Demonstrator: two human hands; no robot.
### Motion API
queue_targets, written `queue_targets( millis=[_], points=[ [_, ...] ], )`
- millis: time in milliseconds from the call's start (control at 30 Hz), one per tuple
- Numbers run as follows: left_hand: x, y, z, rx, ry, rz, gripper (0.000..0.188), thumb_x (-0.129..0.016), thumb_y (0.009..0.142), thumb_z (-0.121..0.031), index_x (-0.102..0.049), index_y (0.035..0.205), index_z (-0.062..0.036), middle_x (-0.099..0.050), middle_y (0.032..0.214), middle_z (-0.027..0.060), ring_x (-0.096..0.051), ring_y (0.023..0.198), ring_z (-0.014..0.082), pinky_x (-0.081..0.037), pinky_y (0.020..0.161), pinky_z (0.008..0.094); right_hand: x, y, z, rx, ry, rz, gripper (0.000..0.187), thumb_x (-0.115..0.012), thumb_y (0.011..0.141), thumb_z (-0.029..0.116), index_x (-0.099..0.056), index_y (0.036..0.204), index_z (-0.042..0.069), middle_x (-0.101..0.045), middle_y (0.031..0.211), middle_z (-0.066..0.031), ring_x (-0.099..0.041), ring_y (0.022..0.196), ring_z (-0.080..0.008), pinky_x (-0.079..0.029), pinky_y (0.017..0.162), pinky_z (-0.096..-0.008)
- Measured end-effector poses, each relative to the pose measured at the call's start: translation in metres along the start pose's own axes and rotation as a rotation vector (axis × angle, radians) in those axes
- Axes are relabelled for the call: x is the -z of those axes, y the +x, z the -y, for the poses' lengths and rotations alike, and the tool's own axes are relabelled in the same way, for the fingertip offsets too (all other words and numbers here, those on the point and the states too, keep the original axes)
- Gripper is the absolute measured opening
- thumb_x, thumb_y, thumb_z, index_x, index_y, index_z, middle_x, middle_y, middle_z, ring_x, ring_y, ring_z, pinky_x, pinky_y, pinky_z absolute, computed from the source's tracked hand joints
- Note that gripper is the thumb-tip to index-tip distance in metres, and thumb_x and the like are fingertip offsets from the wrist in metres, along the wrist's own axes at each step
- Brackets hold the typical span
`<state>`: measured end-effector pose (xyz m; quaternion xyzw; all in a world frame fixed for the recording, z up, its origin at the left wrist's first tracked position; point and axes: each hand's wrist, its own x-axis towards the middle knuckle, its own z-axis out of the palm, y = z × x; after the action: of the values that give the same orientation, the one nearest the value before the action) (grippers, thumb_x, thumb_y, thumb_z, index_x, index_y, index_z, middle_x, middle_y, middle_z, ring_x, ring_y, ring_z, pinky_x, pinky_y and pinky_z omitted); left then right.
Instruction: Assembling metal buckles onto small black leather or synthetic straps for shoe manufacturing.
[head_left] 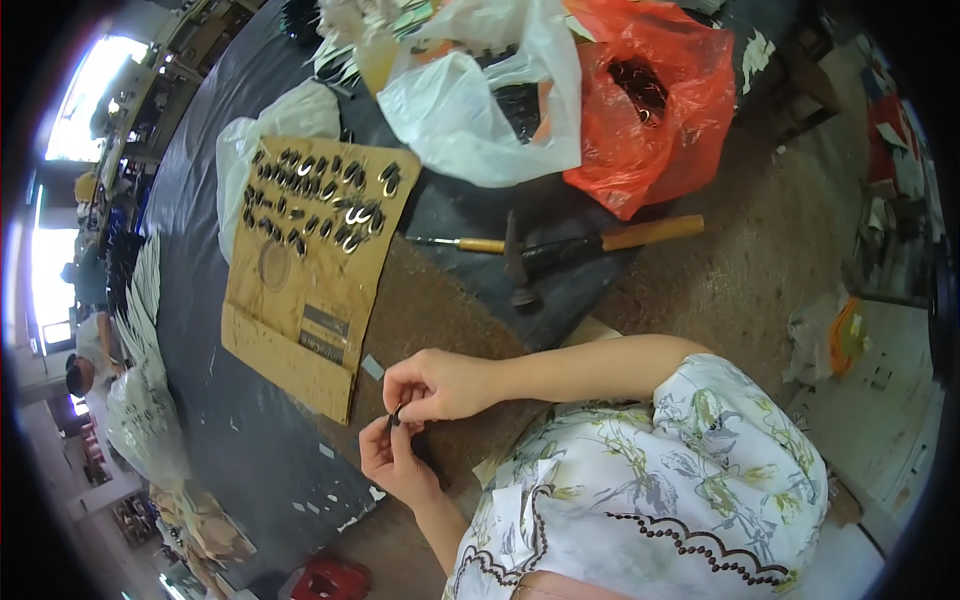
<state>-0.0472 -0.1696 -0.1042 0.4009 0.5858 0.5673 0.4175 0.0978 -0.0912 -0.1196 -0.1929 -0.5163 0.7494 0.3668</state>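
Near the table's front edge, my right hand and my left hand meet, fingertips to fingertips. Both pinch a small black piece; fingers cover most of it, so its exact kind does not show. Just beyond them lies a flat cardboard sheet. Rows of small black pieces rest on its far part, some with shiny, pale curved edges. A small grey rectangular scrap lies close to my right fingers.
A hammer with a wooden handle lies beside a thin tool with a wooden grip. Behind them stand an open white plastic bag and a red plastic bag holding dark pieces. Another person is at the far left.
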Motion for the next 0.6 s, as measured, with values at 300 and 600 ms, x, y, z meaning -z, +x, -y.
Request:
queue_targets(
  millis=[300,600],
  points=[
    [-0.028,0.003,-0.007,0.005,-0.019,-0.078,0.014,-0.053,0.082,0.004,-0.056,0.096,0.0062,-0.061,0.085,0.0085,-0.060,0.073,0.0133,-0.049,0.068,0.0227,0.008,-0.011,0.014,0.066,0.074,-0.067,0.009,-0.060,0.080,0.007,-0.055,0.084,0.001,-0.057,0.071,-0.0012,-0.052,0.065,-0.0063,-0.044,0.058,-0.0214],
    [-0.040,0.010,-0.027,0.053,-0.144,-0.034,0.015,-0.053,0.082,0.006,-0.057,0.096,0.0066,-0.061,0.091,0.0113,-0.061,0.078,0.0155,-0.050,0.073,0.0239,0.012,-0.013,0.019,0.076,0.194,-0.152,0.012,-0.061,0.080,0.005,-0.057,0.089,-0.002,-0.057,0.080,-0.0018,-0.052,0.072,-0.0054,-0.046,0.066,-0.0193]
  ],
)
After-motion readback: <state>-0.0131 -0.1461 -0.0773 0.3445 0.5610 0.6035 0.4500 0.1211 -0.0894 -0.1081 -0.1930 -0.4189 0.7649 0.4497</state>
